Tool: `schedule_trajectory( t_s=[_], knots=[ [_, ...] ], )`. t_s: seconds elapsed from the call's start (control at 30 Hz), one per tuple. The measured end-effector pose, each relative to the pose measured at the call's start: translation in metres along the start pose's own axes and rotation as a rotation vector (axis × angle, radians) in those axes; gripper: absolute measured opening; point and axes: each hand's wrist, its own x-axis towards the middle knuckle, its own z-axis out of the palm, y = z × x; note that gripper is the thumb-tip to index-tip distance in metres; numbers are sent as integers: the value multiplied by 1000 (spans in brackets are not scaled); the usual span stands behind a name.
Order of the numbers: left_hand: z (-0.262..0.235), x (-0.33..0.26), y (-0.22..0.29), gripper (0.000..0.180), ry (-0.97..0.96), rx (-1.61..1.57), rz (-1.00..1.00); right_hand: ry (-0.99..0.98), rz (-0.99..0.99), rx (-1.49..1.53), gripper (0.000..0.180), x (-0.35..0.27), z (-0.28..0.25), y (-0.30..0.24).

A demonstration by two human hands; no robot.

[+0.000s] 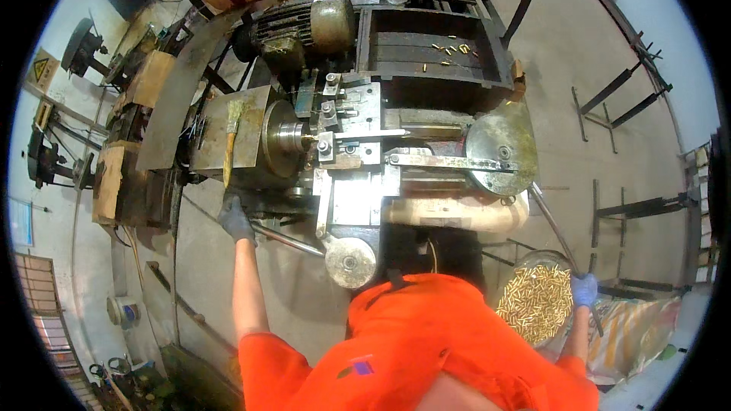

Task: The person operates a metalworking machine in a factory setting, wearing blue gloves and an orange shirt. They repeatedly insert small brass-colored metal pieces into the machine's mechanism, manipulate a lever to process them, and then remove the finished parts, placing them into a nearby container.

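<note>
Left hand (234,218) fingers wrapped on the lathe (335,144) lever (285,237), right hand (585,289) fingers closed on the long rod (560,240) beside the brass-parts bowl (535,303); best pulled steadily, sleeves clear of the chuck (288,137).

Even bright light, soft shadows; strong fisheye bending, dark rim corners

Dull, oily grey metal lathe (358,137), shiny brass pieces in a bucket (537,301), matt orange cloth shirt (426,342).
</note>
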Motion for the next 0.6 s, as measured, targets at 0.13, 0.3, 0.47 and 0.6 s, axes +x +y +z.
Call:
schedule_trajectory(
  t_s=[0.13, 0.3, 0.47, 0.6],
  knots=[
    [-5, 1, -2, 15, -28, 47, -2, 51, 13, -30, 39, -10, -5, -7],
    [-7, 15, -29, 14, 3, -54, -8, 69, 13, -54, 36, -11, 5, -4],
    [0, 3, -5, 14, -15, -65, -20, 58, 37, -20, 40, -20, -3, -14],
    [-3, 7, -6, 14, -47, -51, -26, 109, 35, 4, 40, -27, 0, -11]
  ],
)
